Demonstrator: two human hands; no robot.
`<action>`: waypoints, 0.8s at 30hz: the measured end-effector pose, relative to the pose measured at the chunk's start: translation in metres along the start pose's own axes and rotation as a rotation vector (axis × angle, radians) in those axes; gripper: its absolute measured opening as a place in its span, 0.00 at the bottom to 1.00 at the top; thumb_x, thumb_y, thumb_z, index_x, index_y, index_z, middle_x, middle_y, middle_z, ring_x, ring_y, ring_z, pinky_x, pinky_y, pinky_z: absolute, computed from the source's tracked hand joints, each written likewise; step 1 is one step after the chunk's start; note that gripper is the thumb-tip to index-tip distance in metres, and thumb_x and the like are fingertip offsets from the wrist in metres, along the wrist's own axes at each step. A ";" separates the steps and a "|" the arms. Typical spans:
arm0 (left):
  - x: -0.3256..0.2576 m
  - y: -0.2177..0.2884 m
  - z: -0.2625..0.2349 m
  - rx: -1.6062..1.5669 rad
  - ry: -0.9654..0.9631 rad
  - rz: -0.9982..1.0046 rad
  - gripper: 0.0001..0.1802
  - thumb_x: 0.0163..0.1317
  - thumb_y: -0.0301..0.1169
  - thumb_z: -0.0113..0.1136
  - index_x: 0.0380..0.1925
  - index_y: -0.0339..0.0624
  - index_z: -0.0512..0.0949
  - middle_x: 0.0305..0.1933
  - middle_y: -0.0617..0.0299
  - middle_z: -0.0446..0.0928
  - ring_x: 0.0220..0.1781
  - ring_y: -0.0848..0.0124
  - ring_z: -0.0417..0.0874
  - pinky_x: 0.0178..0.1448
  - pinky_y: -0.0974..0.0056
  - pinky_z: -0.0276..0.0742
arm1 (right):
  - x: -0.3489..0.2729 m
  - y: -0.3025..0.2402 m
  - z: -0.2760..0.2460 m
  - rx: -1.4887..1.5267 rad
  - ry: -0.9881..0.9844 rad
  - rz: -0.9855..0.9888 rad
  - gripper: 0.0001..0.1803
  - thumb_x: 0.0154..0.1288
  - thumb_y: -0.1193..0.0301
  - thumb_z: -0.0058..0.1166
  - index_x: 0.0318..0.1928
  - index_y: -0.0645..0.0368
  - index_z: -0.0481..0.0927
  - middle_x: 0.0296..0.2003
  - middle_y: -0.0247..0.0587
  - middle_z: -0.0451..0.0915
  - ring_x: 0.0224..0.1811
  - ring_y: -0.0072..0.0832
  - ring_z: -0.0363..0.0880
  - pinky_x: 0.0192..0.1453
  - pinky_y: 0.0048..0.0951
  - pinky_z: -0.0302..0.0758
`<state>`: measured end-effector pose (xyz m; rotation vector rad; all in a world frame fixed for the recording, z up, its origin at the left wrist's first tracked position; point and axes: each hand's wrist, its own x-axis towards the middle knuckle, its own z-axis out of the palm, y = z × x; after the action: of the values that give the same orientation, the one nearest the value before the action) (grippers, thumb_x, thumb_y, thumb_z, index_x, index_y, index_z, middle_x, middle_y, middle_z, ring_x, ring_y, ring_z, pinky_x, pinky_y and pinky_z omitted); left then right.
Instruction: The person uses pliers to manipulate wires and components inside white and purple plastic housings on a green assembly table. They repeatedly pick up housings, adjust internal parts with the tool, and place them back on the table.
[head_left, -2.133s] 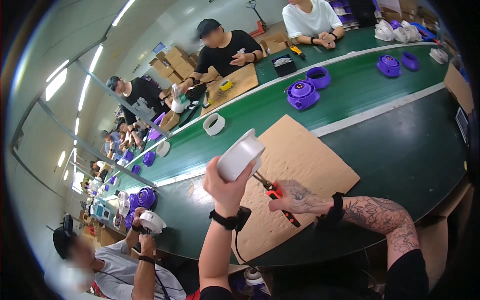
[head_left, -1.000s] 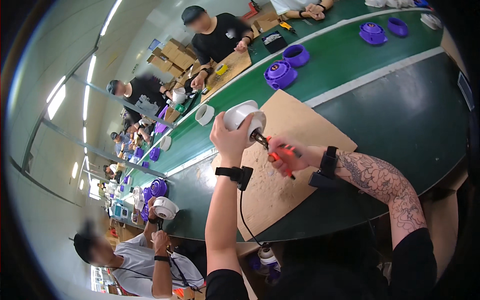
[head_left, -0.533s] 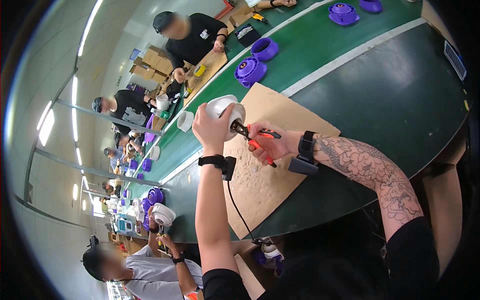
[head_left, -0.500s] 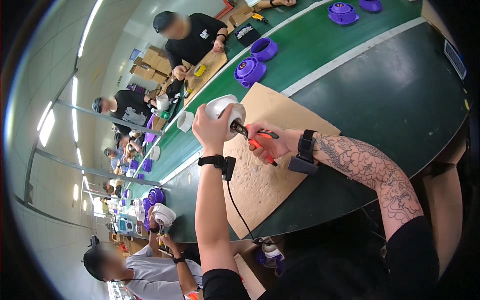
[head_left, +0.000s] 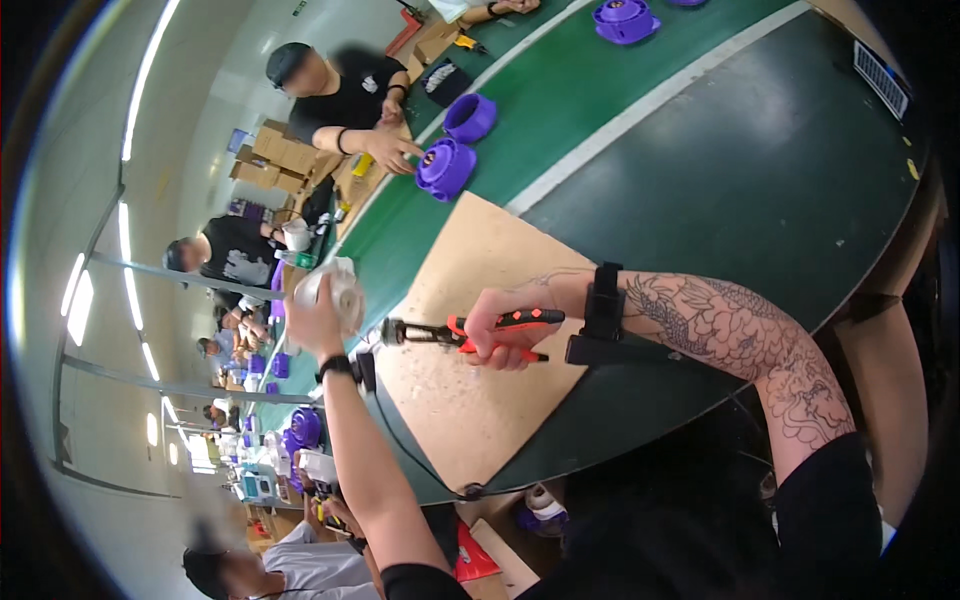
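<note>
So in the head view, the left hand (head_left: 318, 322) is gripping a white round housing (head_left: 346, 291), fingers wrapped around its outer side, and it's holding the thing up in the air left of the cardboard sheet (head_left: 480, 420), with what looks like a round opening facing right. The right hand (head_left: 508, 328) is closing around the handles of some red-and-black pliers (head_left: 462, 336), which are pointing left over the cardboard. A dark, metallic-looking roundish bit (head_left: 394, 332) is showing at the tip of the pliers, just beside the housing, but it's too small for me to tell if it's a separate piece or part of the tool. The cardboard is lying on the dark green bench (head_left: 720, 190), and a thin black cable (head_left: 412, 452) is running down over its lower left side from the left wrist strap (head_left: 338, 368). Beyond the bench, the green belt (head_left: 560, 85) is carrying a purple housing (head_left: 445, 170) with a purple ring (head_left: 470, 118) sitting right next to it, and another purple unit (head_left: 626, 20) is sitting farther to the right. Across the belt, a person in a black shirt (head_left: 352, 100) is reaching a hand (head_left: 392, 150) out to the nearer purple housing. Down at lower left, a person in a grey shirt (head_left: 325, 572) is working along the same side.
</note>
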<state>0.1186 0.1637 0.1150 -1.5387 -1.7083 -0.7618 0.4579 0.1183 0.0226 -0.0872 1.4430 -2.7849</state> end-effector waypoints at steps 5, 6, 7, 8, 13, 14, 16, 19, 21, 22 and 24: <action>-0.017 -0.060 -0.018 -1.011 -0.425 -0.749 0.28 0.70 0.55 0.64 0.45 0.37 0.85 0.43 0.52 0.88 0.40 0.62 0.91 0.43 0.59 0.89 | 0.011 -0.003 -0.030 0.304 -0.082 -0.157 0.16 0.56 0.62 0.52 0.42 0.59 0.79 0.29 0.32 0.75 0.28 0.23 0.70 0.42 0.29 0.70; -0.030 -0.052 -0.022 -1.184 -0.626 -0.895 0.28 0.73 0.56 0.60 0.51 0.40 0.83 0.49 0.53 0.87 0.46 0.62 0.90 0.48 0.56 0.89 | 0.010 0.010 -0.041 0.304 -0.016 -0.131 0.16 0.57 0.60 0.51 0.40 0.58 0.78 0.27 0.32 0.74 0.27 0.23 0.70 0.40 0.30 0.70; -0.044 -0.050 -0.023 -1.357 -0.823 -1.041 0.28 0.76 0.56 0.56 0.57 0.43 0.81 0.54 0.54 0.85 0.51 0.62 0.89 0.53 0.54 0.89 | 0.010 0.022 -0.053 0.299 0.047 -0.097 0.16 0.58 0.58 0.50 0.38 0.58 0.77 0.26 0.33 0.73 0.26 0.24 0.69 0.38 0.30 0.70; -0.057 -0.044 -0.017 -1.439 -0.910 -1.023 0.28 0.77 0.56 0.53 0.59 0.43 0.79 0.55 0.55 0.85 0.53 0.63 0.89 0.54 0.54 0.89 | 0.009 0.033 -0.060 0.366 0.080 -0.049 0.18 0.58 0.57 0.50 0.39 0.58 0.77 0.26 0.32 0.72 0.27 0.24 0.69 0.39 0.30 0.70; -0.123 -0.052 0.061 -1.445 -0.814 -1.258 0.22 0.76 0.51 0.58 0.52 0.44 0.82 0.48 0.62 0.87 0.44 0.70 0.88 0.48 0.61 0.87 | 0.010 0.030 -0.060 0.277 -0.001 0.002 0.22 0.54 0.55 0.51 0.44 0.58 0.74 0.29 0.32 0.71 0.30 0.25 0.68 0.43 0.28 0.68; -0.128 -0.054 0.069 -1.372 -0.732 -1.271 0.22 0.76 0.50 0.59 0.53 0.42 0.81 0.48 0.61 0.87 0.45 0.70 0.88 0.49 0.62 0.86 | 0.013 0.031 -0.061 0.288 -0.012 -0.003 0.23 0.52 0.55 0.52 0.45 0.58 0.74 0.29 0.32 0.71 0.30 0.26 0.67 0.44 0.29 0.67; -0.131 -0.048 0.077 -1.034 -0.656 -0.998 0.23 0.76 0.47 0.59 0.56 0.39 0.80 0.50 0.59 0.86 0.47 0.70 0.87 0.51 0.62 0.85 | 0.012 0.032 -0.066 0.295 -0.008 0.001 0.23 0.52 0.55 0.52 0.45 0.58 0.74 0.30 0.32 0.71 0.30 0.26 0.66 0.43 0.29 0.67; -0.113 -0.001 0.033 -0.459 -0.459 -0.393 0.24 0.76 0.43 0.60 0.60 0.34 0.77 0.52 0.56 0.84 0.50 0.69 0.86 0.55 0.64 0.83 | 0.003 0.036 -0.067 0.298 0.016 -0.001 0.24 0.50 0.56 0.54 0.44 0.57 0.73 0.31 0.32 0.70 0.30 0.26 0.65 0.43 0.29 0.66; -0.101 0.029 -0.005 -0.757 -0.574 -0.424 0.26 0.76 0.40 0.60 0.63 0.31 0.75 0.54 0.54 0.83 0.52 0.69 0.85 0.57 0.65 0.81 | 0.003 0.037 -0.070 0.302 0.027 0.009 0.24 0.49 0.56 0.55 0.44 0.57 0.72 0.30 0.32 0.70 0.30 0.26 0.65 0.43 0.29 0.65; -0.107 0.034 -0.013 -1.109 -0.702 -0.543 0.26 0.74 0.36 0.64 0.64 0.31 0.74 0.52 0.57 0.82 0.50 0.74 0.83 0.55 0.67 0.81 | 0.010 0.035 -0.068 0.291 -0.004 0.012 0.24 0.46 0.57 0.57 0.43 0.57 0.72 0.30 0.31 0.69 0.31 0.26 0.65 0.44 0.30 0.64; -0.111 0.063 -0.038 -1.458 -0.886 -0.755 0.24 0.74 0.33 0.63 0.67 0.35 0.73 0.52 0.60 0.82 0.50 0.74 0.83 0.55 0.65 0.82 | 0.012 0.034 -0.067 0.289 -0.027 0.030 0.24 0.46 0.57 0.57 0.42 0.56 0.72 0.30 0.31 0.69 0.31 0.26 0.65 0.44 0.30 0.64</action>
<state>0.1901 0.0765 0.0442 -2.3191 -2.6283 -2.3414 0.4415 0.1524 -0.0431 -0.1007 1.0135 -2.9184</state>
